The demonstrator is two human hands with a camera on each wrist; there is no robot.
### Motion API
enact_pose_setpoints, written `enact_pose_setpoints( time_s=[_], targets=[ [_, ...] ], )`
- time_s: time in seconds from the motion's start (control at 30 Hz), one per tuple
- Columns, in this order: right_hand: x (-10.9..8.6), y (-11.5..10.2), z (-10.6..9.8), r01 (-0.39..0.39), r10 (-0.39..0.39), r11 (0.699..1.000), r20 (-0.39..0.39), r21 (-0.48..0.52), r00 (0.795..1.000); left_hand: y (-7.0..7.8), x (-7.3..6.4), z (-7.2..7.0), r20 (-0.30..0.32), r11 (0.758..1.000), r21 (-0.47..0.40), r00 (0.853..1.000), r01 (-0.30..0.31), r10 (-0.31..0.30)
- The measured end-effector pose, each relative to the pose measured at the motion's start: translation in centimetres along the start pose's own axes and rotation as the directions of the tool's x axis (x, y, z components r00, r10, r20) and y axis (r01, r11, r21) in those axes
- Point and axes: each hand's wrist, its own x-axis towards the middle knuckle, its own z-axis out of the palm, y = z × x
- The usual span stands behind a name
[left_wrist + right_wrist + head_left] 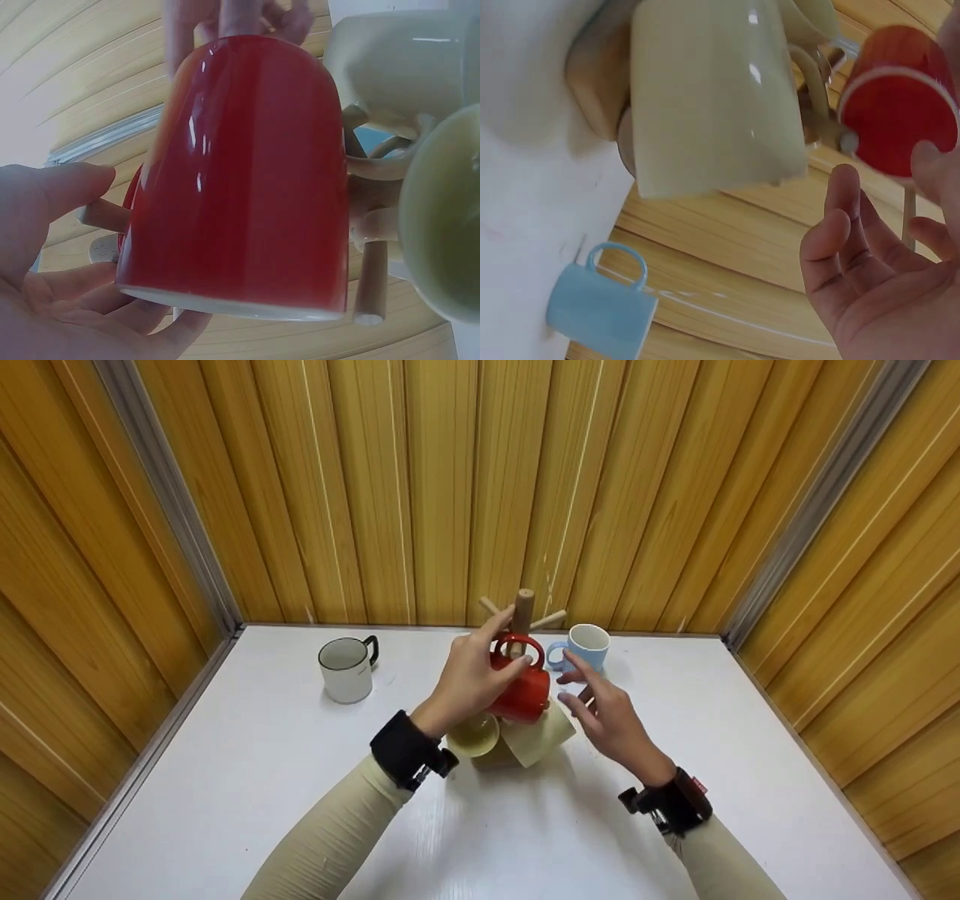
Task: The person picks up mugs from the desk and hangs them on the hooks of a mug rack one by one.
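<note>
Left hand (472,671), thumb and fingers parted, lies at a glossy red ceramic mug (523,695); right hand (613,721), fingers relaxed, hovers just right of it. Head view: the mug lies sideways on a wooden rack (523,609), handle round a peg (105,217). Only the left wrist view shows its white rim; only the right, its pale-ringed circular end.

White tabletop (187,780) | left: white mug (349,682), dark rim, upright, dark handle rightward | right: pale-blue mug (590,655), upright near back edge | behind: wood-grain panels (442,472), grey metal corner posts (166,487)
</note>
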Motion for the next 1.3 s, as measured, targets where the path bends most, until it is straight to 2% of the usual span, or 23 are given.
enact_pose_setpoints(
  time_s=[0.1,0.2,0.33,0.47,0.7,0.87,1.3],
  targets=[
    [2.0,0.4,-1.2,-0.031,0.032,0.999,-0.043,0.015,0.999,0.1,0.1,0.0,0.001,1.000,-0.008,1.000,0.002,-0.002],
    [4.3,0.7,-2.1,-0.075,0.076,0.997,-0.043,0.011,0.996,0.1,0.1,0.1,0.001,1.000,-0.010,1.000,0.006,-0.006],
    [7.0,1.1,-2.8,-0.137,0.137,0.991,0.009,-0.004,0.990,0.2,0.2,0.2,-0.006,1.000,-0.006,1.000,0.016,-0.016],
    [8.5,1.5,-3.1,-0.173,0.171,0.985,0.057,0.026,0.984,0.3,0.3,0.6,-0.010,1.000,-0.011,1.000,0.019,-0.019],
    [9.0,1.6,-2.9,-0.163,0.155,0.982,0.090,0.091,0.984,0.3,0.2,1.2,-0.022,1.000,-0.005,1.000,-0.002,0.002],
    [9.0,1.6,-2.8,-0.143,0.134,0.982,0.076,0.124,0.988,0.5,0.3,1.2,-0.027,1.000,-0.005,1.000,-0.012,0.012],
    [9.0,1.4,-2.6,-0.136,0.130,0.986,0.063,0.095,0.990,0.4,0.5,0.9,0.008,0.999,-0.035,1.000,-0.016,0.016]
  ],
)
